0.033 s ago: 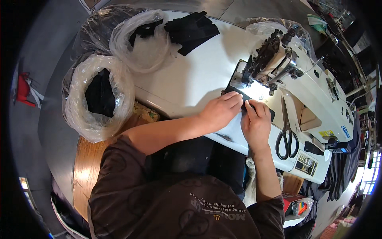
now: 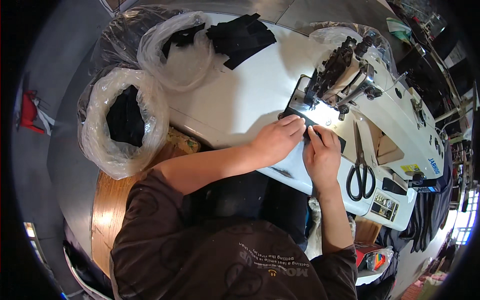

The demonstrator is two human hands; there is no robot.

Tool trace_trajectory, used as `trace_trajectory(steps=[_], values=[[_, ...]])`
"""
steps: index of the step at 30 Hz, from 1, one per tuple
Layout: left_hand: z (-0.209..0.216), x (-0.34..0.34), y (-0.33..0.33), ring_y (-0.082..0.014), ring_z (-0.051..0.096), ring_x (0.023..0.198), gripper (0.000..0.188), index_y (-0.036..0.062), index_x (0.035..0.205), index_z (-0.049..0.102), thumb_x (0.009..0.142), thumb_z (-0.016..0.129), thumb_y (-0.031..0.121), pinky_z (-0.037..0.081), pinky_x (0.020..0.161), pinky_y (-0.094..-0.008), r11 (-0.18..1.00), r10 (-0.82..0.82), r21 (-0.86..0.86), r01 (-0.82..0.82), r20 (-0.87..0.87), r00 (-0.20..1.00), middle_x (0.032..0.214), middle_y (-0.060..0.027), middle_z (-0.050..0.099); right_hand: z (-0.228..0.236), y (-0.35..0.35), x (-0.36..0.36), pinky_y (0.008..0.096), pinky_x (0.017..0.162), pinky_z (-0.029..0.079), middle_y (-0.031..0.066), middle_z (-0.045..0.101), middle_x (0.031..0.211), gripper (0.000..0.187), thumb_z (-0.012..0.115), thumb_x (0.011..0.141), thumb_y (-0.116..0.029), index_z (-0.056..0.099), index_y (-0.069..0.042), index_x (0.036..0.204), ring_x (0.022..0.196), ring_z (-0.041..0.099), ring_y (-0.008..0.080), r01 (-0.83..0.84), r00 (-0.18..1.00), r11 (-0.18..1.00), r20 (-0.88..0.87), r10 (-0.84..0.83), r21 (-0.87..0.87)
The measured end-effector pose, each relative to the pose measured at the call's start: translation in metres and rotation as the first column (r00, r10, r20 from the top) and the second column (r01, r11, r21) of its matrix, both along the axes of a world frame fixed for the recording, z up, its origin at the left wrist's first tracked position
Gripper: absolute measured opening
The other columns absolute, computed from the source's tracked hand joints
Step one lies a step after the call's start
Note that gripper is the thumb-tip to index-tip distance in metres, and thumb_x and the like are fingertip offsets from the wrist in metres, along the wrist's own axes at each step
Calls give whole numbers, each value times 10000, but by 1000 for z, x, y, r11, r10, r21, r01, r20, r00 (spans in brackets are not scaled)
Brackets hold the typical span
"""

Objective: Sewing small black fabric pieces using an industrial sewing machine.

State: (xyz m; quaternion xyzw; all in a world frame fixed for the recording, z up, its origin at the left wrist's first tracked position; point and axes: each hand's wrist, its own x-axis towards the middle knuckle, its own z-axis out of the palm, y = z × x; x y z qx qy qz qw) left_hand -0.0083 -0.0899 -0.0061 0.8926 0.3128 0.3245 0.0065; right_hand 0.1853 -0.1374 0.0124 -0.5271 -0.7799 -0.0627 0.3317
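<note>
A small piece of black fabric (image 2: 309, 122) lies in front of the needle area of the white sewing machine (image 2: 387, 92), under its bright lamp. My left hand (image 2: 280, 141) has its fingers bent together on the fabric's near left part. Close beside it, my right hand (image 2: 322, 156) pinches the near edge between thumb and fingers. The two hands almost touch, and they hide much of the fabric. To the right of my right hand lie scissors with black handles (image 2: 361, 181), their blades pointing away from me.
Black fabric pieces (image 2: 242, 39) are piled at the table's far edge. Left of them sits an open clear plastic bag (image 2: 192, 72) with black pieces inside. A second bag (image 2: 97, 142) holding black fabric stands on a wooden surface (image 2: 112, 200). A bobbin tray (image 2: 384, 205) is set into the table.
</note>
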Motion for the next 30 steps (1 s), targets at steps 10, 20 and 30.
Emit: trace_trajectory(steps=[10,20,30], values=[[4,-2,-1,-305,682,1283,344,-40,1209,729,904,661,103,576,1078,-386,996,63,67,-59,-56,996,1292,-148,728,1,1,-2,450,985,540,129,712,1216,403,726,835,24,807,-35,1226,1125,677,334,10,1000,1000,7,-9,-21],[16,-8,28,-271,706,1184,260,52,1130,734,888,663,115,620,936,-377,999,-29,-40,23,-150,988,1248,-77,739,3,7,1,454,974,544,125,704,1214,424,712,803,44,806,-37,1209,1122,673,343,5,1000,1000,22,-4,-22],[9,-7,39,-256,708,1146,245,76,1108,717,867,686,101,623,896,-380,998,-42,51,48,-114,993,1223,-52,740,-2,14,7,451,975,538,121,702,1213,397,729,829,14,802,-49,1214,1107,668,340,0,999,1000,-40,-1,-24]])
